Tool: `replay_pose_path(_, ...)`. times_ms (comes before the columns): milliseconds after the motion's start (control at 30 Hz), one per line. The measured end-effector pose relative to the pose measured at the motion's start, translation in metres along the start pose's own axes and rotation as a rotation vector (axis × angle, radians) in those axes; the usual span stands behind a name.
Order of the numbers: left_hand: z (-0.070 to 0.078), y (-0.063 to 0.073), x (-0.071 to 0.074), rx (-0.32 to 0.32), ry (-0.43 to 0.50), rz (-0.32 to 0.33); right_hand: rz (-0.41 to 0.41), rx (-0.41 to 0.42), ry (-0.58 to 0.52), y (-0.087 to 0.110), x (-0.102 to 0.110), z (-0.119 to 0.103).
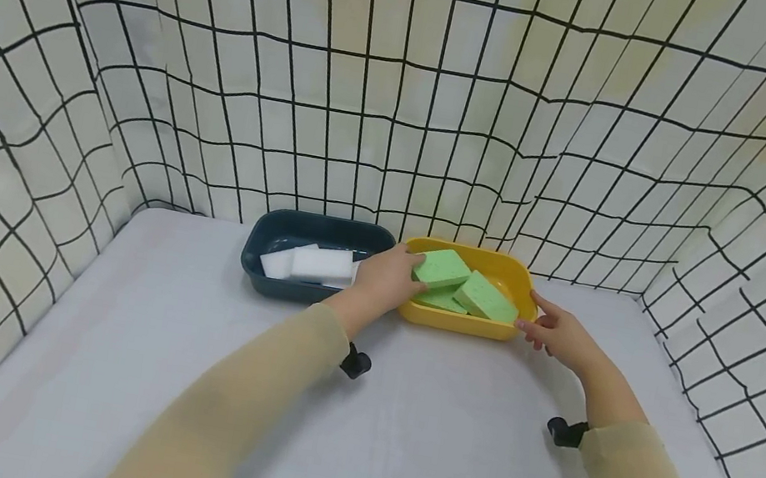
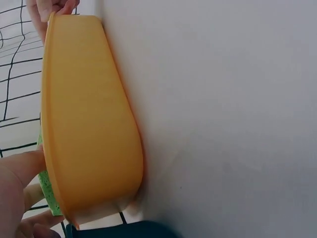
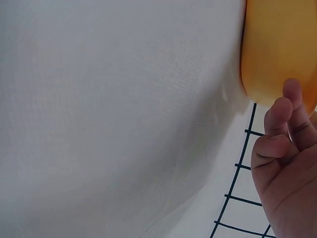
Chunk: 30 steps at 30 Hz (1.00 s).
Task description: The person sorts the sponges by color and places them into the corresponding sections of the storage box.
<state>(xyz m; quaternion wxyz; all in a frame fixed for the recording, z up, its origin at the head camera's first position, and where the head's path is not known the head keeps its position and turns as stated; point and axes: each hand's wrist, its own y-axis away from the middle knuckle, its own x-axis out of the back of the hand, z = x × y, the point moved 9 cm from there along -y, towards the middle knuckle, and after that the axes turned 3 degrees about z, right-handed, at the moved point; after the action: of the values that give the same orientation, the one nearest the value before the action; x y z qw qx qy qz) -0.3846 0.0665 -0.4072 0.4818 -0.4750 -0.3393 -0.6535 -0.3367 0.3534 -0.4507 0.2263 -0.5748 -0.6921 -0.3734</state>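
My left hand point(image 1: 382, 279) reaches over the left end of a yellow plastic tray point(image 1: 456, 323) and grips a light green sponge point(image 1: 444, 268) by its left end. In the left wrist view the thumb lies along this sponge point(image 2: 48, 193) at the tray's rim, with fingers on its other side. More green sponges point(image 1: 489, 297) lie beneath and beside it in the tray. My right hand point(image 1: 562, 337) holds the tray's right end, index finger at the far corner and thumb at the near one. Its other fingers point(image 3: 277, 111) are bent beside the end wall.
A dark blue tray point(image 1: 269, 286) with several white sponges point(image 1: 321, 264) stands just left of the yellow one, partly covered by my left hand. Both rest on a white-covered table point(image 1: 409, 446). Black wire grid panels point(image 1: 403, 120) rise behind and at both sides.
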Motion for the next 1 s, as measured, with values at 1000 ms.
replay_pose_path(1000, -0.007, -0.005, 0.004, 0.041, 0.034, 0.025, -0.002, -0.013, 0.001, 0.001, 0.000, 0.000)
